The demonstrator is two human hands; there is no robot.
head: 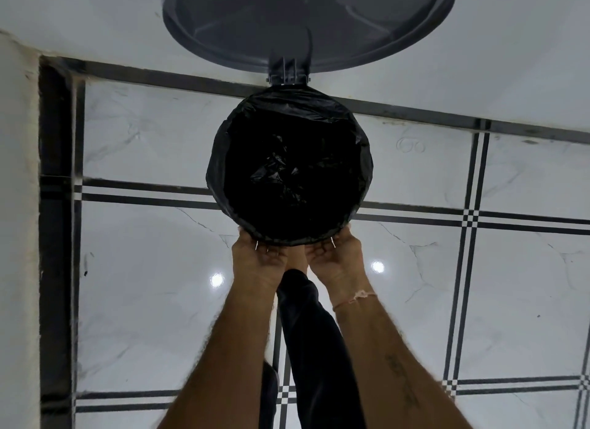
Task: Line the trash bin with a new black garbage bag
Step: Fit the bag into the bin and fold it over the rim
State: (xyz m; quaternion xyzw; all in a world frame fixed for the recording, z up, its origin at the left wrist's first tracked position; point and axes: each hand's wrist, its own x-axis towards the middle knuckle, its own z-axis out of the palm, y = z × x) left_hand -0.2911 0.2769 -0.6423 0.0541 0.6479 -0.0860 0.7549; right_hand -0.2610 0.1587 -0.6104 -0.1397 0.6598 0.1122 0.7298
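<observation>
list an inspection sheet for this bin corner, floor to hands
surface: tiled floor, white marbled tiles with black stripes, two light glints.
job's things: garbage bag sits inside, its edge folded over the whole rim; lid stands open at the hinge.
clutter: nothing seen.
hands: left hand and right hand side by side at the near rim; fingertips hidden under the bag's fold, grip unclear.
cables: nothing seen.
surroundings: pale wall behind the lid; dark trouser leg between the forearms; thread on the right wrist.

Bag (289,169) in bin, lid (306,22) behind
</observation>
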